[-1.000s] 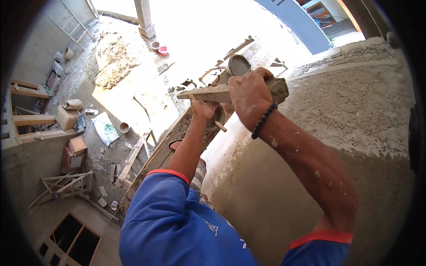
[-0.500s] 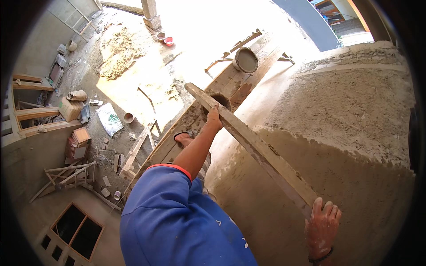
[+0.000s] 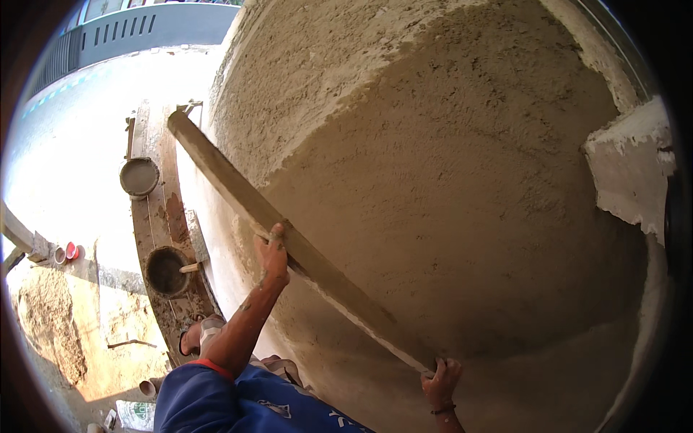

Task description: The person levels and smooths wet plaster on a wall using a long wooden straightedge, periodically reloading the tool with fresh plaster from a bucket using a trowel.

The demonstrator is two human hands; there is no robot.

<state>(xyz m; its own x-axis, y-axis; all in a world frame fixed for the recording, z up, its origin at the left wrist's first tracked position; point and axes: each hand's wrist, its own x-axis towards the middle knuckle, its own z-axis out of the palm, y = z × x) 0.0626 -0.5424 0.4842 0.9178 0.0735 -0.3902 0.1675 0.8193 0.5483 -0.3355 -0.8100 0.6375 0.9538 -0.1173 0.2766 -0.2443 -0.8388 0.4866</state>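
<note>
A long mortar-coated wooden beam runs diagonally across the rough, damp plastered wall, apparently resting against it, from upper left to lower right. My left hand is closed around it near the middle. My right hand grips its lower right end, fingers curled over it. Left of the beam, two buckets stand on the plank platform: one with grey mix, the other, darker one with a wooden handle sticking out.
My foot is on the planks. Below at left lie a sand heap, small bowls, a pillar and a white sack. A rough-edged ledge juts at right; a grey fence stands beyond.
The beam, held high across my view earlier, now lies along the wall with my hands spread apart. The view has swung right, bringing the wall to the centre.
</note>
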